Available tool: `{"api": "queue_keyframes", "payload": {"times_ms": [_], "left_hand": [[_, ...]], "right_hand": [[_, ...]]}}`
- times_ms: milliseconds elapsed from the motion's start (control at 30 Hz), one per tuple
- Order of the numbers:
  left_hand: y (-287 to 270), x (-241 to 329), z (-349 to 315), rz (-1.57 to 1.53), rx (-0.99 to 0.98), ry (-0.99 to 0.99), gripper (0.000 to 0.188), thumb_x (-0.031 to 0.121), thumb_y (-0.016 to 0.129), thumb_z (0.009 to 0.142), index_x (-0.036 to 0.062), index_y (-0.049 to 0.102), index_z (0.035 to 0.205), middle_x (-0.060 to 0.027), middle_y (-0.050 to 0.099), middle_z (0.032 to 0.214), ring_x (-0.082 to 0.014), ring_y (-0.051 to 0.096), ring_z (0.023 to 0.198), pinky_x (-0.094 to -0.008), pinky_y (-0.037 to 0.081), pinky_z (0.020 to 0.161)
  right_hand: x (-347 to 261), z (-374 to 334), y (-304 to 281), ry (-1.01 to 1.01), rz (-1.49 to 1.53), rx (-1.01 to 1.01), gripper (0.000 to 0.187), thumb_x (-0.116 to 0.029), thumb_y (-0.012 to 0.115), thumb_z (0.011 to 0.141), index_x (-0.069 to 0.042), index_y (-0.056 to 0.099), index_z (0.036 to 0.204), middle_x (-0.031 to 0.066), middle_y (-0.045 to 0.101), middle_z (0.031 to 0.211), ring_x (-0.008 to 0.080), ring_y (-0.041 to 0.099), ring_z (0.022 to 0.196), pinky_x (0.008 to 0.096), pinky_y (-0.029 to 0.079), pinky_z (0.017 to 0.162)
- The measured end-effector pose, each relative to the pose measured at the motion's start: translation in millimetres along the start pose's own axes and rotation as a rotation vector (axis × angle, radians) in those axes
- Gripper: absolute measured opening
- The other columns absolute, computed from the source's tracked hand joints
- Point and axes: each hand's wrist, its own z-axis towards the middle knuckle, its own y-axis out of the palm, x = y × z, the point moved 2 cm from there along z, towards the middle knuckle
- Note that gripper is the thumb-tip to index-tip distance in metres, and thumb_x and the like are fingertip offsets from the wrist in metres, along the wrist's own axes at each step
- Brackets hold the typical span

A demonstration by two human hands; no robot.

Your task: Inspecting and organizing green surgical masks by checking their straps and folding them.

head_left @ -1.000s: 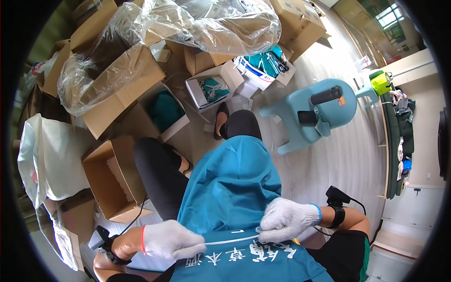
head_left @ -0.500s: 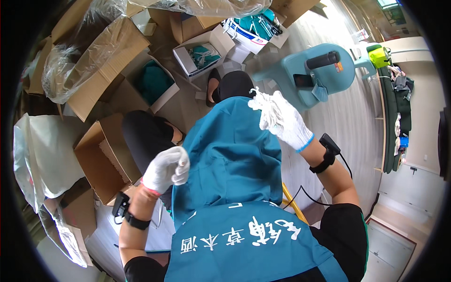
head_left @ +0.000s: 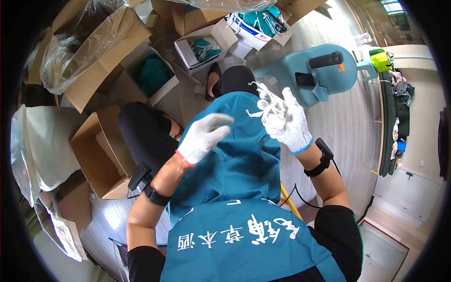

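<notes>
Over my lap, on the teal apron [head_left: 230, 160], my left hand [head_left: 205, 136] wears a white knit glove with a red cuff. Its fingers are slightly bent and apart, with nothing between them; motion blurs them somewhat. To its right, my right hand [head_left: 292, 126], in a white glove with a blue cuff, holds a tangled bunch of white straps [head_left: 272, 113] against the palm. Loose ends of the straps stick out toward the upper left. Fingers partly wrap the bunch, and one points upward. A gap lies between my left hand and the straps.
Cartons stand ahead and left: an open brown box [head_left: 101, 157], a white box with teal cloth [head_left: 152, 77], a small white box [head_left: 204, 50] and another of teal items [head_left: 256, 26]. Right of them, a blue-green plastic chair [head_left: 345, 77] carries a black bottle [head_left: 324, 60] and a phone [head_left: 305, 79].
My left hand has moved right and upward toward the straps, and its fingers have spread from a curl. My right hand still holds the straps, now slightly turned and more fanned out.
</notes>
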Motion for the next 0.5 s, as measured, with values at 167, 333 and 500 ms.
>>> {"api": "queue_keyframes", "payload": {"times_ms": [167,333,500], "left_hand": [[18,13,34,0.314,0.059,0.221,0.039,0.011,0.068,0.083,0.0024,0.061,0.120,0.0019,0.040,0.069,-0.0088,0.037,0.061,-0.0249,0.037,0.057],[27,-9,51,0.432,-0.042,0.471,0.015,0.015,0.064,0.091,0.0042,0.066,0.101,-0.0038,0.051,0.074,-0.0125,0.049,0.069,-0.0266,0.043,0.066],[22,-13,35,0.201,-0.234,0.236,0.034,0.027,0.044,0.102,0.0015,0.056,0.082,-0.0038,0.050,0.077,-0.0132,0.045,0.073,-0.0279,0.042,0.069]], "right_hand": [[4,-1,8,0.031,-0.048,-0.054,0.058,-0.052,0.038,0.101,0.000,0.056,0.119,0.0158,0.063,0.091,0.0141,0.055,0.053,0.0234,0.043,0.039],[4,-3,11,0.023,-0.080,-0.077,0.057,-0.051,0.038,0.101,0.000,0.057,0.119,0.0148,0.063,0.090,0.0144,0.055,0.054,0.0232,0.044,0.040],[-1,1,9,-0.025,-0.014,-0.062,0.058,-0.050,0.039,0.101,0.002,0.055,0.121,0.0159,0.062,0.093,0.0156,0.056,0.056,0.0236,0.047,0.045]]}}
